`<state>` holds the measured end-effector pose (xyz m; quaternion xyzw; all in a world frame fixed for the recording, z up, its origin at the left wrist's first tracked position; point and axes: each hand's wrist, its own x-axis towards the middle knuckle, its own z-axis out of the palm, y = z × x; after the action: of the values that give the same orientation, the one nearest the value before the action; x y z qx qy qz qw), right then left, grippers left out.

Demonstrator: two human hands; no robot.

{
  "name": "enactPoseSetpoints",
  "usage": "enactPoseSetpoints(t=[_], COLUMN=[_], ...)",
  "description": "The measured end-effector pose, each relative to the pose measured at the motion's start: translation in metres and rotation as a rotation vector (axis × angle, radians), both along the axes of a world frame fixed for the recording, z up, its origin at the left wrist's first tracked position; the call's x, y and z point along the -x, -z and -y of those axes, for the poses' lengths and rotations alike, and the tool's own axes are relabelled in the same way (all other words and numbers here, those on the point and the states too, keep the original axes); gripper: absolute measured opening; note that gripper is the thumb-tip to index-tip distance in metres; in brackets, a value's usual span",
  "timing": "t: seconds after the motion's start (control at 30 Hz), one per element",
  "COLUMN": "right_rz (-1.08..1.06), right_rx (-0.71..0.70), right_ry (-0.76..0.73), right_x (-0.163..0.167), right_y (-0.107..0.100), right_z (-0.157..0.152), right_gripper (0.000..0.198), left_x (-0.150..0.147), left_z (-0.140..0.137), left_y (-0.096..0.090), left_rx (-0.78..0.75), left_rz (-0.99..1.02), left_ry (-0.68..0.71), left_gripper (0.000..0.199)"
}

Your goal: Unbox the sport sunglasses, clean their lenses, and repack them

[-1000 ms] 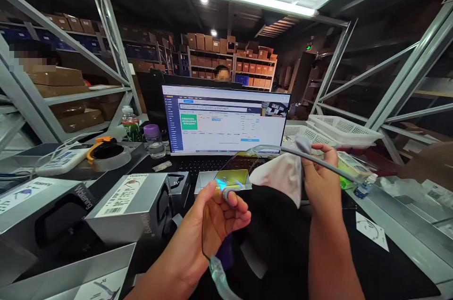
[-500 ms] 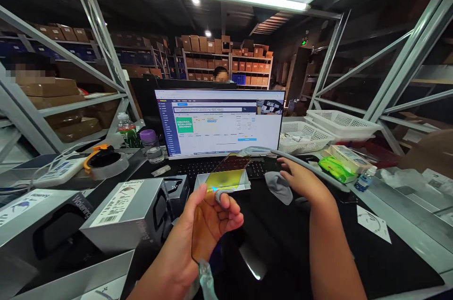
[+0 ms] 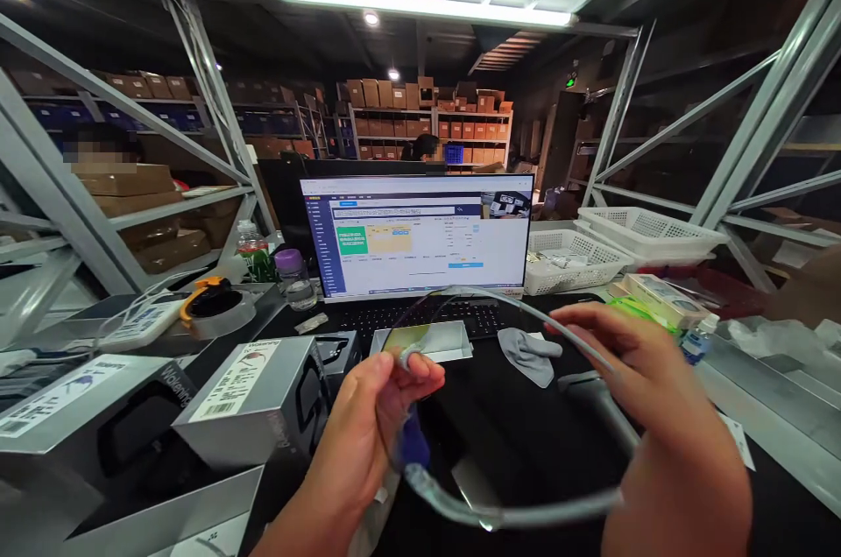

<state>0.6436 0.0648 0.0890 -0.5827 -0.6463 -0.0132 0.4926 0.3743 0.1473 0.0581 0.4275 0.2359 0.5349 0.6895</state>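
My left hand (image 3: 360,427) is closed at the nose-bridge area of a pair of glasses (image 3: 519,517) with large tinted lenses and pale translucent temples. The glasses are turned on their side, one temple above the other, both pointing right. My right hand (image 3: 647,382) is at the upper temple, its bent fingers against it; part of the grip is hidden. A grey cloth (image 3: 531,356) lies on the black mat beyond the glasses. Behind the upper lens is a shallow open white box (image 3: 453,340).
Printed grey boxes (image 3: 246,404) stand at the left, near a tape dispenser (image 3: 216,312) and a purple-capped bottle (image 3: 295,281). A monitor (image 3: 420,233) and keyboard (image 3: 355,319) are ahead. White baskets (image 3: 571,264) and a small spray bottle (image 3: 697,340) are on the right.
My right hand has come nearer and to the right, onto the upper temple. The glasses have turned, bringing the lower temple into fuller view. My left hand keeps its hold.
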Motion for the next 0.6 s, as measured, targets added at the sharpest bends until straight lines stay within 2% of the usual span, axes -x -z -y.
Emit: enactPoseSetpoints(t=[0.07, 0.13, 0.23, 0.27, 0.33, 0.4, 0.5, 0.57, 0.6], right_rz=[0.095, 0.249, 0.469, 0.512, 0.570, 0.594, 0.549, 0.445, 0.376], right_rx=[-0.135, -0.185, -0.084, -0.055, -0.066, -0.156, -0.321, -0.330, -0.297], right_ry=[0.067, 0.033, -0.075, -0.083, -0.084, -0.090, -0.061, -0.012, 0.006], right_x=[0.003, 0.019, 0.061, 0.075, 0.095, 0.100, 0.083, 0.066, 0.059], right_y=[0.001, 0.004, 0.013, 0.017, 0.023, 0.029, 0.033, 0.032, 0.032], right_z=[0.013, 0.018, 0.007, -0.001, -0.020, -0.038, -0.056, -0.062, -0.063], right_gripper=[0.014, 0.022, 0.048, 0.050, 0.043, 0.034, 0.030, 0.028, 0.026], left_x=[0.000, -0.001, -0.001, -0.001, 0.000, 0.002, 0.008, 0.015, 0.019], left_z=[-0.002, -0.004, -0.010, -0.013, -0.017, -0.019, -0.014, -0.007, -0.003], left_y=[0.002, 0.003, 0.002, 0.002, 0.002, 0.002, -0.003, -0.008, -0.011], left_rx=[-0.027, -0.024, 0.059, 0.109, 0.202, 0.237, 0.095, -0.099, -0.204], left_rz=[-0.036, -0.024, 0.076, 0.109, 0.146, 0.136, 0.026, -0.171, -0.321], left_ry=[-0.160, -0.273, -0.280, -0.266, -0.243, -0.213, -0.091, -0.014, -0.017], left_gripper=[0.041, 0.043, 0.043, 0.040, 0.034, 0.033, 0.053, 0.061, 0.057])
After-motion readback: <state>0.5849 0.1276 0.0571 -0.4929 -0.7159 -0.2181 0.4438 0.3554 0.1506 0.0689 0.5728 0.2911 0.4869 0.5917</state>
